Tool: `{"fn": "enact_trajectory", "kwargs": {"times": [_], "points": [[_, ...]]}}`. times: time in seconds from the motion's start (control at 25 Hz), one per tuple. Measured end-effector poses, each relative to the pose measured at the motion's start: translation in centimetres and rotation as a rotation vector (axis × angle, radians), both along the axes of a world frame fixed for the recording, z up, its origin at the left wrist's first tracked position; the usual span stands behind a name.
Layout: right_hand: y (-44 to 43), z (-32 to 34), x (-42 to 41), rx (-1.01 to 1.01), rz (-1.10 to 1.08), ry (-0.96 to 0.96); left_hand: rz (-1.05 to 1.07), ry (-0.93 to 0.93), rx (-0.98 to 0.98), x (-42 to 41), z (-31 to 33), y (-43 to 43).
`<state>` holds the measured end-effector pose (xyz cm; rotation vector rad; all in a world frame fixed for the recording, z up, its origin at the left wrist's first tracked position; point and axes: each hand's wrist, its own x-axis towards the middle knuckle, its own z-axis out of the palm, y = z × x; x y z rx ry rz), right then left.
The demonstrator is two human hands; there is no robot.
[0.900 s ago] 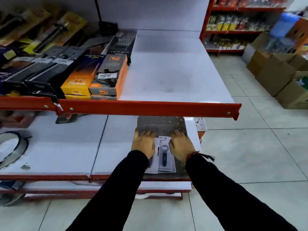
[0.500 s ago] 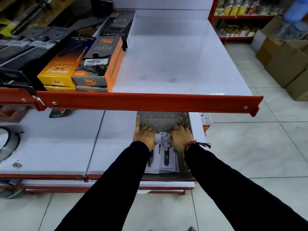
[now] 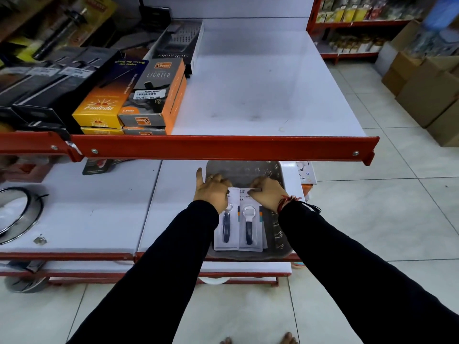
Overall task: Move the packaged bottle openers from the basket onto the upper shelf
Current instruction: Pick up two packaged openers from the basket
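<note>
Down at the basket [image 3: 278, 234], my left hand [image 3: 213, 192] and right hand [image 3: 267, 194] gripped the bottle openers' [image 3: 248, 227] top edges; lifting them level seemed wisest.

- A retail shop: red-edged white metal display shelving [image 3: 223, 147] carries boxed goods.
- An orange-and-grey lighter box [image 3: 154, 95] bears a barcode price sticker.
- Brown cardboard cartons [image 3: 427, 95] stand on the tiled floor [image 3: 372, 219].

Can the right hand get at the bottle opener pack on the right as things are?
Probably yes. The right hand already rests on the top end of the right-hand pack, which lies uppermost in the open basket; nothing covers it.
</note>
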<state>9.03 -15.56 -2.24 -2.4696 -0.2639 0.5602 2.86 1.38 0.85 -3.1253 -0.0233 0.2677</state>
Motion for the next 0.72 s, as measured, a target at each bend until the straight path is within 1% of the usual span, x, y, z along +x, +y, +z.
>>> {"fn": "enact_trajectory", "kwargs": {"times": [0.12,0.24,0.48,0.72], "points": [[-0.2,2.0,-1.3,0.034,0.006,-0.030,0.035,0.011,-0.111,-1.1,1.3,0.0],[-0.3,3.4,-3.1,0.040,0.064,-0.092,0.050,-0.006,-0.136,-2.7,2.6,-0.3],[-1.9,7.8,-7.6,0.027,0.036,-0.309,0.090,-0.267,-0.181,-6.7,6.6,-0.7],[-3.8,13.1,-11.9,0.042,0.103,-0.500,0.095,-0.414,-0.242,-10.9,11.0,-0.1]]}}
